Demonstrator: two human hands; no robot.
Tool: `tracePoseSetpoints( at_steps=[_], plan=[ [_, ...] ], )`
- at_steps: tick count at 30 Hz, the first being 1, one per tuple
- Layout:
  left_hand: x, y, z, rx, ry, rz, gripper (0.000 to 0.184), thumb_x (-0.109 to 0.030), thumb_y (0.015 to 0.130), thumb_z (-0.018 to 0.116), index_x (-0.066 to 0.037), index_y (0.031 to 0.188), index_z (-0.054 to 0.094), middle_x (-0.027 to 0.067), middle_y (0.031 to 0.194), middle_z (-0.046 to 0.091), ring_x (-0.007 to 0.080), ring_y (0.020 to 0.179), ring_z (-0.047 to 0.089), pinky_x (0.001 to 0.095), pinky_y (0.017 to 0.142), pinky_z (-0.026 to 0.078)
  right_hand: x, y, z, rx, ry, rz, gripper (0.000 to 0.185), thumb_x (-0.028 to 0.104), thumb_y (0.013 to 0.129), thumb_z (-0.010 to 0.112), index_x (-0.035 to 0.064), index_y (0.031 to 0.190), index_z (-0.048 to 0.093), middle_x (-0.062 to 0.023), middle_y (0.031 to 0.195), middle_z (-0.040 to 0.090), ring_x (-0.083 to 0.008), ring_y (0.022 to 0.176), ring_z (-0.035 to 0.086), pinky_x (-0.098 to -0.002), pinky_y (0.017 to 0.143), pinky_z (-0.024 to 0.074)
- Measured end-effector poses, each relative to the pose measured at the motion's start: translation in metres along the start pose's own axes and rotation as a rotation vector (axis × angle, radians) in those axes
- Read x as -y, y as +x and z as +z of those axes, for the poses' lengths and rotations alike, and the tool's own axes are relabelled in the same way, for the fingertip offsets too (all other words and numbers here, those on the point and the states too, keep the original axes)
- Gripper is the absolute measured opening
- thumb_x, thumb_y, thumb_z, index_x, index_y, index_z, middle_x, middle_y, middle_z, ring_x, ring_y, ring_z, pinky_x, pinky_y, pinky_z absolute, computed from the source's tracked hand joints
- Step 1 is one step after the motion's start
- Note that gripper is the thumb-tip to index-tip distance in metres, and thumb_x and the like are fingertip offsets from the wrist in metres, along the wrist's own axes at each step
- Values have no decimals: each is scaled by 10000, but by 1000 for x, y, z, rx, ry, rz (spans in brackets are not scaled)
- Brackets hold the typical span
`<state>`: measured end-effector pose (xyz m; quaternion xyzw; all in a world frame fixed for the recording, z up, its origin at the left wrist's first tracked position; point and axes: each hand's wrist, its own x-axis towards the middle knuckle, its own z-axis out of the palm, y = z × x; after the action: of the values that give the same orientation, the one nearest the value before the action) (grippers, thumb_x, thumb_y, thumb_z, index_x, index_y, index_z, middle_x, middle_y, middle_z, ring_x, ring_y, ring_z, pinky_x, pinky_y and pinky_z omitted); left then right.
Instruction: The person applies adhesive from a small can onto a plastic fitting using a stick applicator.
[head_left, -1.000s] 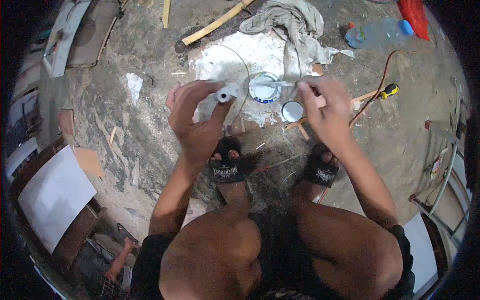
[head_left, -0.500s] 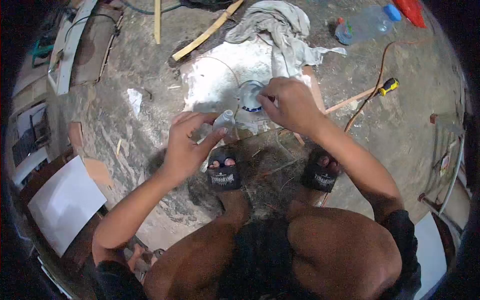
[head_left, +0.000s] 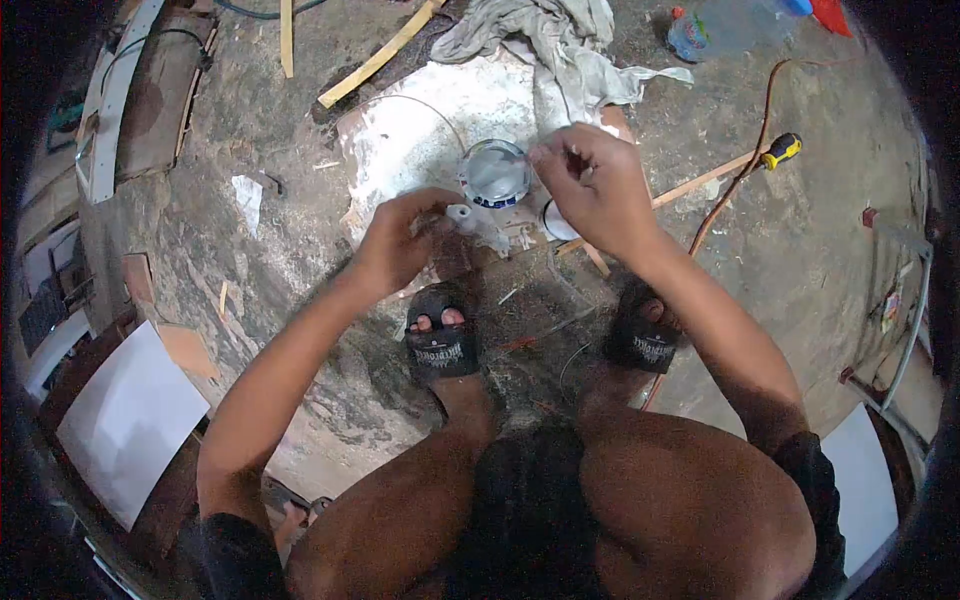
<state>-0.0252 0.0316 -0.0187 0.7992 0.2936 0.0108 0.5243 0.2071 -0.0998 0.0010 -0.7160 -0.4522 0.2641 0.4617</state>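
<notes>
My left hand (head_left: 400,240) is closed round a small pale bottle (head_left: 462,213) with an open mouth, just left of and below the tin. The open round tin (head_left: 495,173) of whitish stuff stands on a white-stained board (head_left: 405,130). My right hand (head_left: 592,185) is at the tin's right edge, thumb and fingers pinched on a thin stirrer (head_left: 520,157), which reaches over the tin and is blurred. A round white lid (head_left: 556,220) lies partly hidden below my right hand.
A crumpled grey cloth (head_left: 560,50) lies behind the tin. Right of it are a yellow-black screwdriver (head_left: 782,151), a wood strip (head_left: 700,184), a brown cord (head_left: 730,195) and a plastic bottle (head_left: 735,28). Wooden strips (head_left: 380,57) lie at the upper left. White panels (head_left: 133,420) stand at the sides.
My right hand has moved left to the tin, then slightly up from it. My left hand dipped with the small bottle and came back up beside the tin. The view has shifted.
</notes>
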Motion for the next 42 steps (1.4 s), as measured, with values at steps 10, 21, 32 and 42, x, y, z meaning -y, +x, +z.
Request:
tracePoseSetpoints(
  at_steps=[10, 21, 32, 42],
  plan=[
    [-26, 10, -16, -61, 199, 133, 295, 97, 820, 637, -27, 1086, 670, 141, 1110, 697, 276, 1040, 668, 360, 928, 498, 32, 3, -24, -169, 24, -67, 109, 125, 847, 722, 20, 826, 704, -71, 654, 592, -134, 577, 532, -288, 543, 436],
    [-42, 35, -18, -308, 347, 341, 260, 20, 802, 719, -71, 1045, 701, 111, 973, 730, 306, 907, 684, 453, 984, 439, 58, 3, -35, -252, 22, -196, 137, 145, 841, 738, 12, 832, 706, -97, 689, 640, -151, 593, 595, -289, 563, 481],
    [-48, 30, -9, -351, 252, 341, 290, 61, 770, 737, -46, 1038, 713, 132, 957, 733, 289, 878, 695, 411, 969, 468, 67, -3, -39, -206, -91, -227, 113, 111, 880, 726, 0, 899, 729, -41, 710, 652, -91, 650, 579, -241, 620, 466],
    [-47, 28, -10, -330, 223, 309, 313, 72, 747, 751, -23, 1042, 703, 142, 955, 719, 276, 886, 688, 350, 841, 519, 67, -6, -43, -233, -155, -263, 116, 130, 871, 740, 17, 898, 736, -33, 707, 656, -86, 648, 587, -236, 630, 475]
  ],
)
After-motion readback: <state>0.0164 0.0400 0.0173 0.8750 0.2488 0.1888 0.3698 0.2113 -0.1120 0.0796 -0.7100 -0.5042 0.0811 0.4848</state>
